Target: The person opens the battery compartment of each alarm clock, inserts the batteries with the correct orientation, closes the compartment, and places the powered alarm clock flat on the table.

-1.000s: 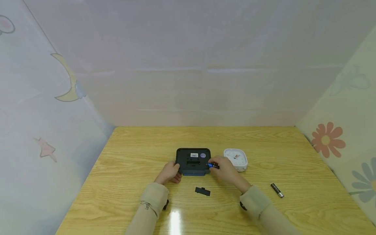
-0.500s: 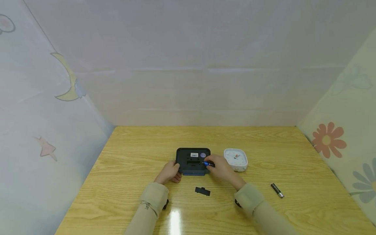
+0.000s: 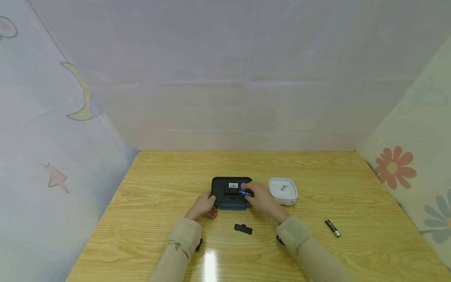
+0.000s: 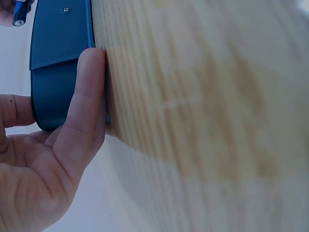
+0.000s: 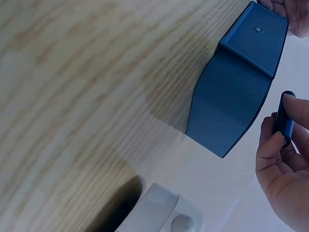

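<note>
A black rectangular device (image 3: 220, 188) lies back side up on the wooden table, its battery slot (image 3: 230, 194) uncovered. My left hand (image 3: 202, 206) grips its near left corner; the left wrist view shows the thumb on one face and a finger (image 4: 87, 92) along the edge. Between thumb and fingertips my right hand (image 3: 262, 199) pinches a blue and black battery (image 3: 245, 193), held over the right part of the device beside the slot. In the right wrist view this battery (image 5: 284, 121) stands apart from the device's dark side (image 5: 231, 92).
A small black battery cover (image 3: 243, 229) lies on the table in front of the device. To the right sits a white alarm clock (image 3: 283, 190), close behind the right hand. Another battery (image 3: 332, 228), black and silver, lies farther right.
My right hand has moved left with the battery, from the device's right edge to beside the slot. The left hand and the device stay in place.
</note>
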### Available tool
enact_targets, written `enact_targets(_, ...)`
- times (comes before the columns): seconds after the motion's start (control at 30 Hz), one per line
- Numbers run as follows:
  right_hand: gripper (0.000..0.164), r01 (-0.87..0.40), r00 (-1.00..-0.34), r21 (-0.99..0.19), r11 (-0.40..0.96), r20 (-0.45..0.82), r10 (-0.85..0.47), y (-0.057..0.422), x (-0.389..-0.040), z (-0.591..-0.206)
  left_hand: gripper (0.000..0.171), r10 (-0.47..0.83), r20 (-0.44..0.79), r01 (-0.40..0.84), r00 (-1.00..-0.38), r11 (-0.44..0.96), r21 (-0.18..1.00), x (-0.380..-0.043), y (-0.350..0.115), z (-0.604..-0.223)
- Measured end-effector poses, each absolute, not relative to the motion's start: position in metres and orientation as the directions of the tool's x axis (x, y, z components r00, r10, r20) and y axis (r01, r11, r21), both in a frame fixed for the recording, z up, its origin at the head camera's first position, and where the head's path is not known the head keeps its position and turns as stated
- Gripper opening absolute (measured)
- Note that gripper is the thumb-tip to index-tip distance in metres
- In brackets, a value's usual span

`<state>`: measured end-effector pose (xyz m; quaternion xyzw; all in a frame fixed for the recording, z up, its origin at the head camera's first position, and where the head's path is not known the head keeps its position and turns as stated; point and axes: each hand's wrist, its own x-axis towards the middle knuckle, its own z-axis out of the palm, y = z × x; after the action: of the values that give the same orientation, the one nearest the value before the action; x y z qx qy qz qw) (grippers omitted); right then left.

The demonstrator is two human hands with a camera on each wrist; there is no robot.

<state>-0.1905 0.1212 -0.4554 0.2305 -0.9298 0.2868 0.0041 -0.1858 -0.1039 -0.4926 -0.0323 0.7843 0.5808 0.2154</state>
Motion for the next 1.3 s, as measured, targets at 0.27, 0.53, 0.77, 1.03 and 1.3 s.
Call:
enact_targets(0.27,0.02,-0.411,-0.899,-0.532,0.74,0.105,-0.424,0.115,-0.194,-0.457,0.032,0.197,-0.377,-0.301,-0.905,0.329,0.895,-0.186,-0.103,-0.493)
enact_targets(0.53,0.018,-0.416,-0.896,-0.546,0.728,0.108,-0.431,0.11,-0.199,-0.462,0.033,0.197,-0.376,-0.301,-0.905,0.328,0.896,-0.185,-0.104,-0.494)
enact_targets(0.77,0.019,-0.439,-0.886,-0.515,0.736,0.112,-0.45,0.106,-0.2,-0.465,0.033,0.198,-0.373,-0.296,-0.906,0.333,0.895,-0.184,-0.104,-0.492)
enact_targets(1.03,0.014,-0.469,-0.87,-0.48,0.742,0.108,-0.48,0.103,-0.201,-0.467,0.034,0.203,-0.375,-0.297,-0.904,0.331,0.896,-0.182,-0.103,-0.491)
enact_targets(1.3,0.014,-0.459,-0.875,-0.472,0.752,0.096,-0.474,0.103,-0.201,-0.466,0.036,0.2,-0.386,-0.31,-0.9,0.329,0.892,-0.183,-0.103,-0.49)
